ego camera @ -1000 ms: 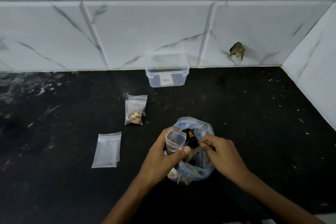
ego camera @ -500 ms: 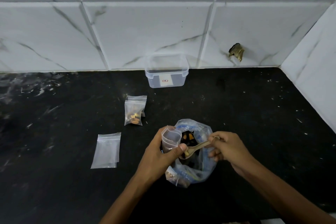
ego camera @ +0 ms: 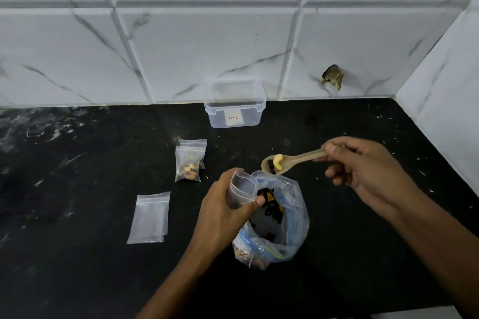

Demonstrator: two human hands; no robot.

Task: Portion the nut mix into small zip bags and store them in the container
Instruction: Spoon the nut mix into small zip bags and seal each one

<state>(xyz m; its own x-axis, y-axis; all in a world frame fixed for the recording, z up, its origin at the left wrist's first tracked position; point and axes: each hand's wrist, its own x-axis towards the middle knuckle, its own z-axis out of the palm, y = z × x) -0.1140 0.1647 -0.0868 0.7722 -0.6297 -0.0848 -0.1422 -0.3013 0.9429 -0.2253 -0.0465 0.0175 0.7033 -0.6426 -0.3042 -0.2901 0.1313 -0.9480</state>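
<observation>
My left hand [ego camera: 220, 212] grips a small clear zip bag [ego camera: 241, 190] with its mouth held open, just left of the large plastic bag of nut mix [ego camera: 281, 223] on the black counter. My right hand [ego camera: 363, 168] holds a wooden spoon [ego camera: 287, 162] by its handle, raised above the big bag. A cashew and dark pieces lie in the spoon's bowl. A filled zip bag [ego camera: 189, 163] with nuts lies on the counter further left, overlapping another small bag. Empty zip bags [ego camera: 150, 217] lie flat at the left. The clear container [ego camera: 234, 105] stands open by the back wall.
White marble-look tiles form the back wall, and another white wall [ego camera: 445, 101] closes the right side. A chipped hole [ego camera: 333, 77] marks the back tile. The black counter [ego camera: 77, 163] shows pale scuffs and crumbs, and its front edge runs along the bottom right.
My right hand has lifted the spoon out of the big nut bag, up and to the right, now loaded with a cashew and dark pieces. My left hand keeps the small bag open.
</observation>
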